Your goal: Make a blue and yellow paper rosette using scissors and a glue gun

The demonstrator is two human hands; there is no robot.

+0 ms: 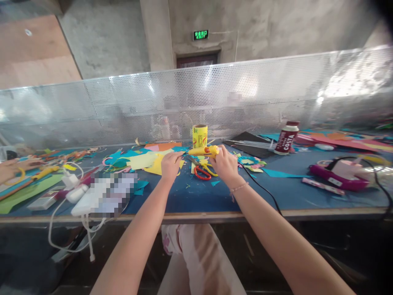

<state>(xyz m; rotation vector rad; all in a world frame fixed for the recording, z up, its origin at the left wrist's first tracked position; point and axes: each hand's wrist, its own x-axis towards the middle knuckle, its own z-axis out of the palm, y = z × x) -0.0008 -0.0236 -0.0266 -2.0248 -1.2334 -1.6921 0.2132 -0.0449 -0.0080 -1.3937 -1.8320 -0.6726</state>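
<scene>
Head view shows both your hands over the blue table (pixel 199 199). Your right hand (pixel 226 166) has its fingers clamped on a yellow glue gun (pixel 197 151), which lies almost level above the middle of the table, with its narrow end pointing to the left. Your left hand (pixel 171 166) is just beside this end; I cannot tell if its fingers are pressed together or hold some small piece.

Below the glue gun, between your hands, there are scissors with a red handle (pixel 202 178) on the table. Behind it, on the far side, a yellow tube (pixel 199 136) stands upright. Yellow paper (pixel 154 167) lies near your left hand, and blue scraps (pixel 245 159) are to the right of your right hand. Farther right, a dark red bottle (pixel 287 139) stands upright. At the far left edge, another person's hand (pixel 8 170) is visible.
</scene>
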